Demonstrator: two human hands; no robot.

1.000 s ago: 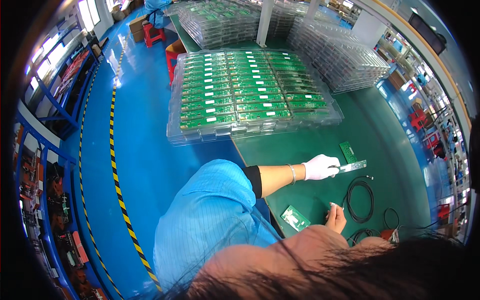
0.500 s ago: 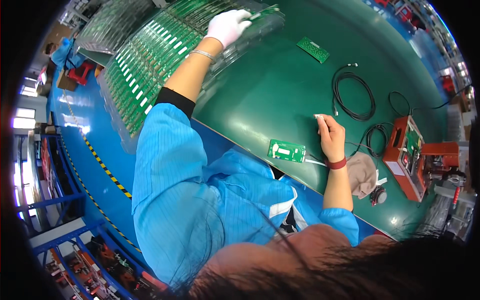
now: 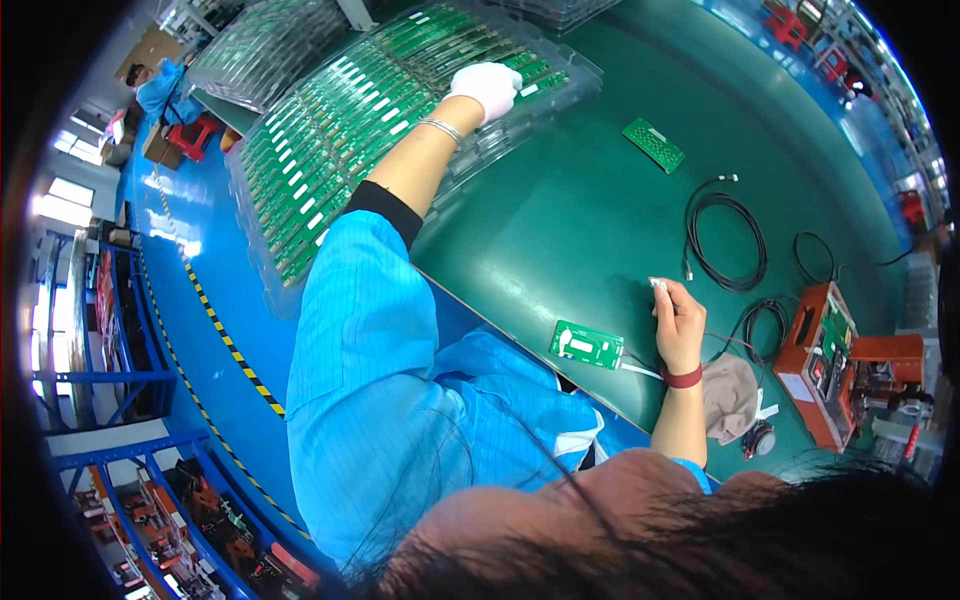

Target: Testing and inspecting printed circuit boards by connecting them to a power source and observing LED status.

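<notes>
1. Green rectangular circuit boards [image 3: 352, 140] lie in rows in a clear plastic tray [image 3: 583, 82].
2. White-gloved left hand [image 3: 485, 90] over them, fingers curled; whether gripping a board, I cannot tell.
3. Bare right hand [image 3: 681, 328], fingers pinching a small white piece [image 3: 656, 283] over the green surface [image 3: 520, 235].

Green table [image 3: 545, 225], items lying on it.
Left: stacked clear trays [image 3: 497, 158]. Farther right: one circuit board [image 3: 653, 145]; second board [image 3: 586, 344] by near edge. Right: coiled black cable [image 3: 764, 245], brownish cloth [image 3: 729, 398], red machine [image 3: 812, 350].

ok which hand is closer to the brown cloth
Right hand, just beyond the brown cloth and slightly left; the left hand is much farther off, at the clear tray.
</notes>
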